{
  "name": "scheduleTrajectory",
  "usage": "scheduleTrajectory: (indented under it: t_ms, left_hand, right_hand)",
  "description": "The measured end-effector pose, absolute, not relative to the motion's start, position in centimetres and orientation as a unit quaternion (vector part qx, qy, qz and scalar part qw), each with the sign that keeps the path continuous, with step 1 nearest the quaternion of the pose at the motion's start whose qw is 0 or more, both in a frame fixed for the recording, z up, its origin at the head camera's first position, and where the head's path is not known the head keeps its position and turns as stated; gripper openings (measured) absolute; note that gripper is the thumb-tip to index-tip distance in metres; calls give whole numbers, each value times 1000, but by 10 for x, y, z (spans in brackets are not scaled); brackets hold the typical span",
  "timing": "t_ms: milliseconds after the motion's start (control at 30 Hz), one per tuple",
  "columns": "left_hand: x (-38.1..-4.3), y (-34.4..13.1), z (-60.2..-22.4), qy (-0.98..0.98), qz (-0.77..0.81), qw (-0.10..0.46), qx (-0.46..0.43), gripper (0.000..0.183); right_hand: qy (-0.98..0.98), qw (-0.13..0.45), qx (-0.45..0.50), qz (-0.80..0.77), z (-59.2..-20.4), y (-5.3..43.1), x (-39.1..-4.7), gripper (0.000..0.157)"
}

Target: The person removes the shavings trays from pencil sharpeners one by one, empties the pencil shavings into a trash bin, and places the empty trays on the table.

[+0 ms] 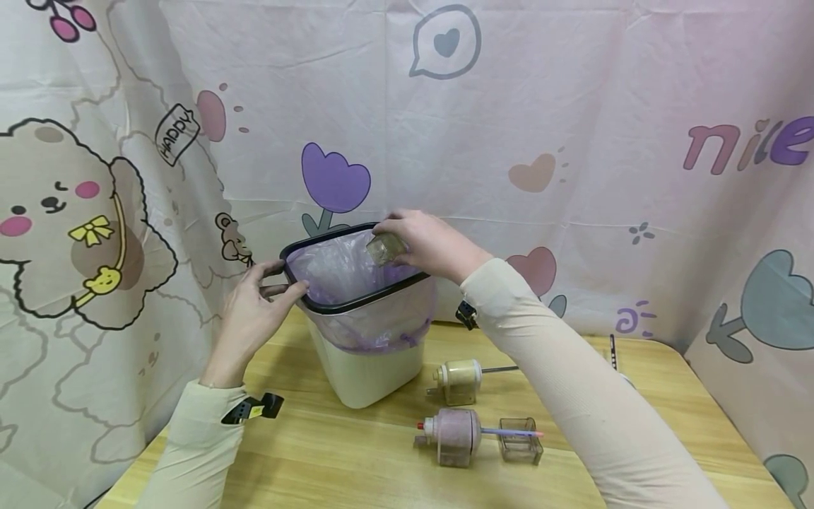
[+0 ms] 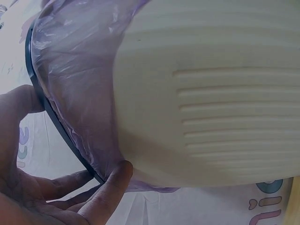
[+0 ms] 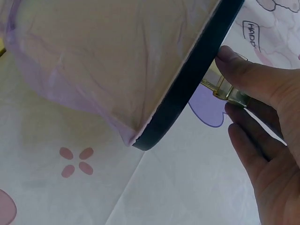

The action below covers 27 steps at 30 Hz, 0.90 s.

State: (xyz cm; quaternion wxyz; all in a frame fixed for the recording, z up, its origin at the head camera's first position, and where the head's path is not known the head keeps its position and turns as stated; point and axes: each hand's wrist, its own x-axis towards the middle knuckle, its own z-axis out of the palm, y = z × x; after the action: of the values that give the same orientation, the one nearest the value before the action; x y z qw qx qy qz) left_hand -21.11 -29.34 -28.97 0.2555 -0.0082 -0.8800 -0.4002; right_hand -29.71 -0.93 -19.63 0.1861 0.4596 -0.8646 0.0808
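A cream trash bin (image 1: 365,375) with a black rim (image 1: 365,302) stands on the table, lined with a thin purple bag (image 1: 362,329) folded over its outside. My left hand (image 1: 254,311) grips the rim at its left corner; in the left wrist view the thumb (image 2: 110,190) presses the outer side of the bag, fingers behind the rim. Over the bin's mouth, near the far right corner, my right hand (image 1: 429,244) holds a small see-through plastic box (image 1: 385,249), tilted. In the right wrist view thumb and fingertips pinch this box (image 3: 224,89) just past the rim.
Right of the bin lie a yellow pencil sharpener (image 1: 461,380) with a dark pencil in it and a pink pencil sharpener (image 1: 454,438) holding a purple pencil (image 1: 509,432). A clear drawer-like box (image 1: 521,445) sits beside that pencil. A printed curtain (image 1: 407,141) hangs behind the wooden table (image 1: 318,459).
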Motion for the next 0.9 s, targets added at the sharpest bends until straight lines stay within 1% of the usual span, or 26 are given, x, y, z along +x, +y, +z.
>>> scheduleTrajectory:
  t_ms: [233, 367, 600, 767, 900]
  left_hand:
    - [-212, -293, -289, -881, -399, 255, -7, 74]
    - [-213, -293, -289, -881, -400, 253, -8, 74]
    - [-212, -294, -289, -881, -403, 247, -8, 75]
    - [-212, -294, -289, -882, -404, 245, -9, 76]
    - [-211, -294, -289, -881, -403, 247, -10, 76]
  right_hand:
    - [-851, 212, 478, 48, -197, -11, -291, 53]
    - [-838, 246, 486, 15, -198, -14, -286, 49]
    - [-802, 313, 508, -35, -199, -20, -280, 36]
    - [-779, 345, 519, -70, -201, -23, -280, 27]
    - [-768, 364, 517, -106, -204, -22, -282, 26]
